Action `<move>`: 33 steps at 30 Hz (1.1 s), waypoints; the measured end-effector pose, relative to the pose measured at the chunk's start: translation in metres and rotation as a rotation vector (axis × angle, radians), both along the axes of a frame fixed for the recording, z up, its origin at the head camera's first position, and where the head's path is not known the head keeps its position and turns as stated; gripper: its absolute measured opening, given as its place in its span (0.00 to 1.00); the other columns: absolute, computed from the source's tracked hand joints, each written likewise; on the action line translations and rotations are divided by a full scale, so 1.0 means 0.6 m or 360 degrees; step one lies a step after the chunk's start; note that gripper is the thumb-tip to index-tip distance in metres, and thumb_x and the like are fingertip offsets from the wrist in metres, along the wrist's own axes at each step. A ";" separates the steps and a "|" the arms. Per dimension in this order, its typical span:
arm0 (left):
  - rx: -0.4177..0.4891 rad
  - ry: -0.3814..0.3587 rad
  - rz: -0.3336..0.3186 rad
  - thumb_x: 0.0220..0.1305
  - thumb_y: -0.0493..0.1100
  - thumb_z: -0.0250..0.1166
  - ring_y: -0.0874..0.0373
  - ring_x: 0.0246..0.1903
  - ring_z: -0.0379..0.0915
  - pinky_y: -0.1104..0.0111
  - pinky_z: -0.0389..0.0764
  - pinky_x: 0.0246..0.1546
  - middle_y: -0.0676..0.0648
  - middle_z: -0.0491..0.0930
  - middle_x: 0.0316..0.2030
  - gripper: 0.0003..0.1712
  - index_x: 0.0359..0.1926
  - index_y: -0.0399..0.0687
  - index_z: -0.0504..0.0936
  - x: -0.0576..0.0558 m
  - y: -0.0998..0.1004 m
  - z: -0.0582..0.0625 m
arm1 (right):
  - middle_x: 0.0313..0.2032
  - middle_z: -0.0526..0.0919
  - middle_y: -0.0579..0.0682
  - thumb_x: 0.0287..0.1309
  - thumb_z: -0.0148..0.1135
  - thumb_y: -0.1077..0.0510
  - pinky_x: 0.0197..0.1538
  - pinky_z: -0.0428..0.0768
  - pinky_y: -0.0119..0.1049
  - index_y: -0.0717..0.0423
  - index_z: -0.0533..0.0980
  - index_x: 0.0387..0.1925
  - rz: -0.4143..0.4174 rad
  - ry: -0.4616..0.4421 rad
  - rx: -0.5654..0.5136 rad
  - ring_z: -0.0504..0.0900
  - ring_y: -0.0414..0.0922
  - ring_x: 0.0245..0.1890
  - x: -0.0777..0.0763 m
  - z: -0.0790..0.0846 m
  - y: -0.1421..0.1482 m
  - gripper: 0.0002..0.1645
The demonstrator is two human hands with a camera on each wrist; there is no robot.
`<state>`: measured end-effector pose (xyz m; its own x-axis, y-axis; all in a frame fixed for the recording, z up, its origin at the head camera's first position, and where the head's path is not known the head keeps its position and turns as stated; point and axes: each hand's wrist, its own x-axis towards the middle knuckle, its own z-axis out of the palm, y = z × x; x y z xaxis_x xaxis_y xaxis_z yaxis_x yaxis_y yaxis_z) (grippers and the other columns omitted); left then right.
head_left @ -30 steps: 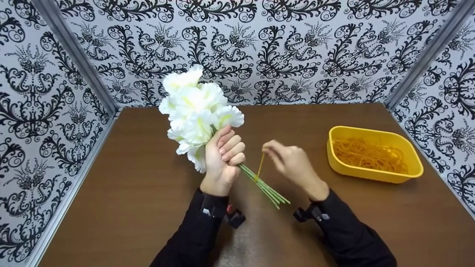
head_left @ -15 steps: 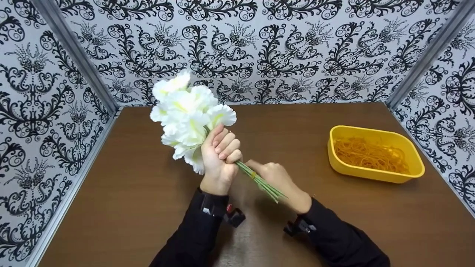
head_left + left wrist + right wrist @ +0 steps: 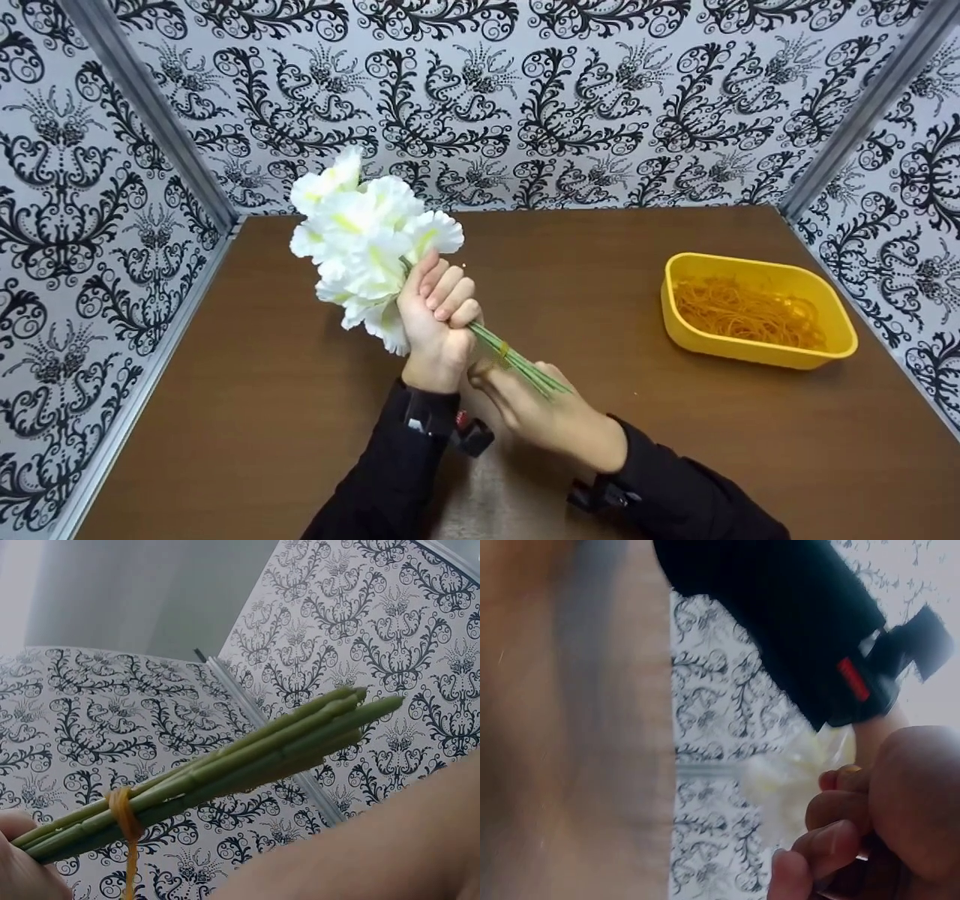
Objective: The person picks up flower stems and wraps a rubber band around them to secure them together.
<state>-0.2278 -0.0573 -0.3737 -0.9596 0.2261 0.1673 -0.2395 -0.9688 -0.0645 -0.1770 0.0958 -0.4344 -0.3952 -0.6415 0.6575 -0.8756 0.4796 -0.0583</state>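
Observation:
My left hand point(image 3: 439, 304) grips a bunch of white artificial flowers point(image 3: 360, 232) just below the blooms, fingers wrapped round the stems. The green stems point(image 3: 529, 371) slant down to the right out of the fist. A yellow rubber band point(image 3: 504, 349) loops round them below that hand. In the left wrist view, a strand of the rubber band point(image 3: 126, 814) runs straight down from the stems, out of frame. Under the stems, my right hand point(image 3: 544, 412) has its fingers bent and pinches the strand's end, which is hidden. Its curled fingers point(image 3: 832, 840) show in the right wrist view.
A yellow tub point(image 3: 757, 356) holding loose rubber bands point(image 3: 742, 315) stands at the right on the brown table point(image 3: 262, 420). Patterned wall panels point(image 3: 480, 105) enclose the back and both sides. Each sleeve carries a wrist camera close to the stems.
My right hand has moved from the right of the stems, down and left to beneath them, carrying the band's end. The bouquet and left hand have shifted slightly left.

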 end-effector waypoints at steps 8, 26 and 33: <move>0.0072 0.0047 -0.0013 0.79 0.45 0.40 0.68 0.11 0.39 0.78 0.41 0.10 0.56 0.55 0.08 0.30 0.13 0.53 0.58 -0.002 -0.002 -0.003 | 0.30 0.72 0.45 0.82 0.36 0.58 0.37 0.74 0.23 0.61 0.72 0.43 -0.0216 0.0578 0.0655 0.71 0.35 0.30 0.020 0.014 0.002 0.17; -0.0067 -0.0023 0.0286 0.79 0.44 0.42 0.68 0.10 0.39 0.78 0.42 0.08 0.56 0.56 0.07 0.31 0.12 0.52 0.59 -0.004 -0.004 -0.002 | 0.16 0.62 0.37 0.70 0.63 0.56 0.15 0.57 0.29 0.52 0.73 0.36 -0.0265 -0.0304 0.0295 0.60 0.32 0.15 0.046 0.028 -0.001 0.07; -0.0097 -0.0001 0.0434 0.78 0.43 0.43 0.68 0.10 0.39 0.78 0.43 0.08 0.57 0.53 0.08 0.30 0.12 0.52 0.60 0.000 -0.004 0.001 | 0.16 0.62 0.39 0.72 0.60 0.57 0.15 0.61 0.32 0.55 0.73 0.35 -0.0338 -0.0384 0.0257 0.63 0.35 0.15 0.047 0.029 -0.003 0.08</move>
